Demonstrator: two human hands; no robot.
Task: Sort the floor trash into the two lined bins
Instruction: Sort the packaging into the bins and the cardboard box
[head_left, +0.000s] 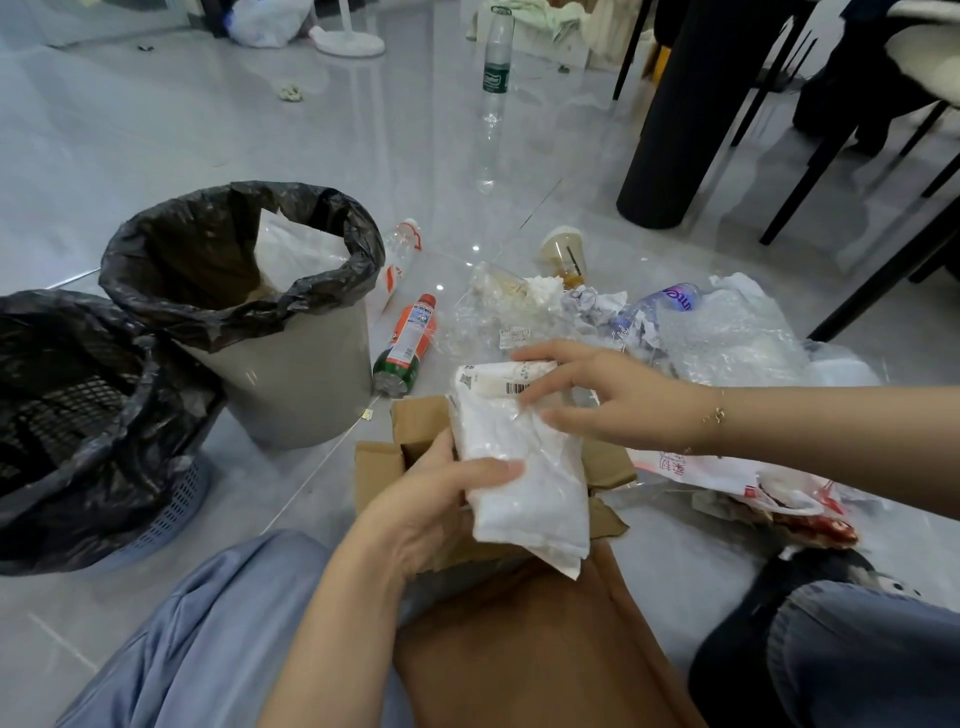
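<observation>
While the left hand (436, 499) grasps a white packet (524, 467) over a cardboard box (379, 462), the right hand (608, 395) pinches its top, beside two bins (291, 384).

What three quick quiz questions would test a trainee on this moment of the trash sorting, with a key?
1. True or false: the left hand grips the white plastic package.
2. Which bin already holds white trash: A, the grey bin, or B, the blue mesh bin?
3. What lies on the floor just right of the grey bin?

Key: 1 true; the right hand holds its top end. 2 A. 3 an orange-labelled bottle lying on its side.
</observation>
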